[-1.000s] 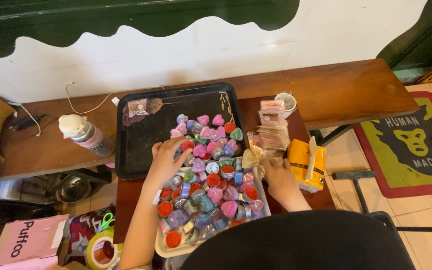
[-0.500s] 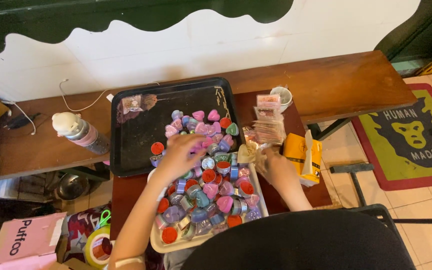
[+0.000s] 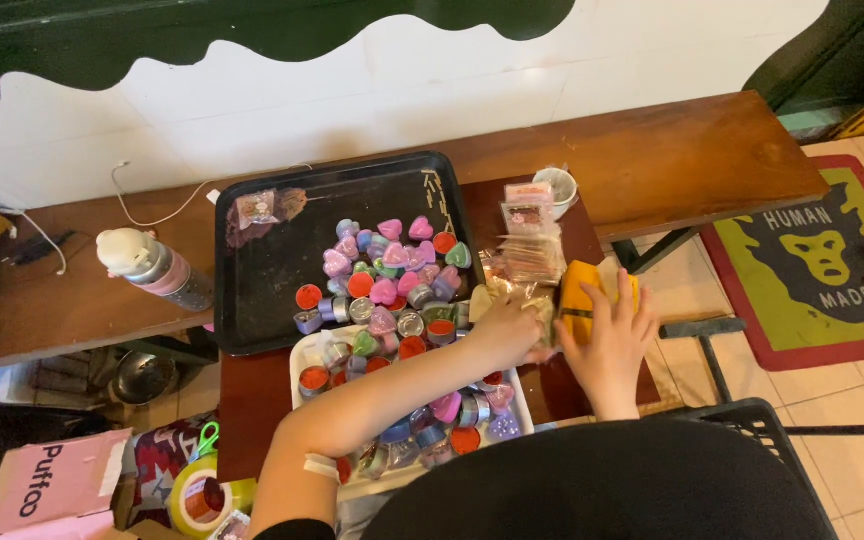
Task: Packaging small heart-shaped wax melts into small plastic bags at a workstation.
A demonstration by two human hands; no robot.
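Observation:
My left arm reaches across a white tray (image 3: pixel 298 352) heaped with small heart-shaped and round tins (image 3: pixel 392 290) in pink, purple, red and green. The heap spills onto a black tray (image 3: pixel 262 290) behind it. My left hand (image 3: pixel 504 325) is curled on a crinkly clear packet (image 3: pixel 510 293) at the heap's right edge. My right hand (image 3: pixel 607 335) lies flat beside it, fingers spread, on a yellow box (image 3: pixel 577 290). A stack of clear packets (image 3: pixel 532 248) stands just beyond both hands.
The trays rest on a small dark red table (image 3: pixel 252 400) against a long wooden bench (image 3: pixel 672 160). A white cup (image 3: pixel 557 185) and a capped bottle (image 3: pixel 147 265) stand on the bench. A rug (image 3: pixel 812 260) lies right; a pink box (image 3: pixel 47 490) and tape roll (image 3: pixel 197 495) lie lower left.
My left hand has left the middle of the tin heap and moved right to the packets. My right hand has shifted onto the yellow box. The camera view has tilted slightly.

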